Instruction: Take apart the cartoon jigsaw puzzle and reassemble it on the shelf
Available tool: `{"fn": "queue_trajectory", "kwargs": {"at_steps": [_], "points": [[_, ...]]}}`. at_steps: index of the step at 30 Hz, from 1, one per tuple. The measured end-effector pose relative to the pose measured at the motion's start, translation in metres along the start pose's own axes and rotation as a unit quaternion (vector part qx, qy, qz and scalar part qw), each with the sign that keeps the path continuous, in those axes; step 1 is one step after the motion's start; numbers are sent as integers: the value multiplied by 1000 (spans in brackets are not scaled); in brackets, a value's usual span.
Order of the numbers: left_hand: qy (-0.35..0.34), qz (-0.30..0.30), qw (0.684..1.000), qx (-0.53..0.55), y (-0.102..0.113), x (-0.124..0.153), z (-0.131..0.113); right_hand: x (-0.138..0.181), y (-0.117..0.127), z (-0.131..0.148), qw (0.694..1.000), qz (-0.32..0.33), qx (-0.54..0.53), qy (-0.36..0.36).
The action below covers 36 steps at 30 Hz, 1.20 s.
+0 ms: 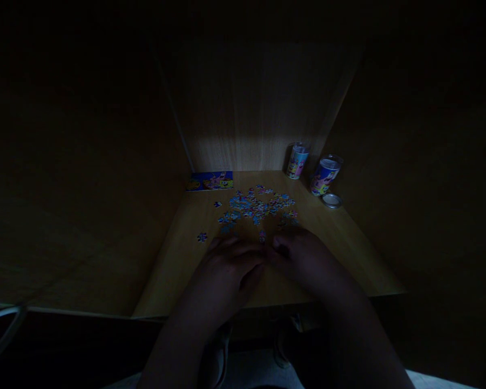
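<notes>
Seen from above in dim light, a person's two bare forearms reach in over the near edge of a pale brown, wood-grained tabletop (174,275). The left hand (229,265) and right hand (297,251) meet near the front middle, fingers bent and fingertips close together; it is too dark to tell whether they pinch anything. Just beyond the fingertips lies a small pink-and-purple jigsaw piece (262,236). Off to the left, near the left hand, is a single multicoloured jigsaw piece (202,236). Farther in, a loose scatter of blue, yellow and pink cardboard jigsaw pieces (261,209) spreads across the middle. To its right lies a round, silver-rimmed lid (331,201), just beside an upright dark blue cartoon-printed canister (326,175). Toward the back stand a light blue cartoon-printed canister (298,161), right, and a flat blue rectangular cartoon picture (213,181), left. A wooden panel (243,119) rises behind.
</notes>
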<state>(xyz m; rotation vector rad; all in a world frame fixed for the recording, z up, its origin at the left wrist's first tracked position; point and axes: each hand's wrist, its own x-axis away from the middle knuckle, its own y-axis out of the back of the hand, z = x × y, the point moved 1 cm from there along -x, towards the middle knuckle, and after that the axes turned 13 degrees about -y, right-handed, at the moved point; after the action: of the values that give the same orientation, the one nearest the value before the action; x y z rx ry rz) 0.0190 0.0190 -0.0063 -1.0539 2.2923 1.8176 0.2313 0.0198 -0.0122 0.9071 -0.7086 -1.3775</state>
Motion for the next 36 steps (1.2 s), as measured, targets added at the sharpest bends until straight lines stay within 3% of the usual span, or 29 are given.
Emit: {"fn": "queue_trajectory", "kwargs": {"at_steps": [11,17,22,25,30,36], "points": [[7,4,1000,7,3,-1,-1,2,2,10,996,-10,86,-9],[9,-3,1000,7,2,0,0,6,-1,9,989,-37,135,-53],[8,-13,1000,7,1,1,0,5,0,6,993,-17,92,-69],[4,-18,1000,12,2,2,0,5,8,-2,996,-25,29,-87],[2,-20,999,35,2,3,0,4,11,-30,978,-176,86,-77],[9,-26,999,35,1,4,1,2,-2,-47,982,-141,112,-61]]}}
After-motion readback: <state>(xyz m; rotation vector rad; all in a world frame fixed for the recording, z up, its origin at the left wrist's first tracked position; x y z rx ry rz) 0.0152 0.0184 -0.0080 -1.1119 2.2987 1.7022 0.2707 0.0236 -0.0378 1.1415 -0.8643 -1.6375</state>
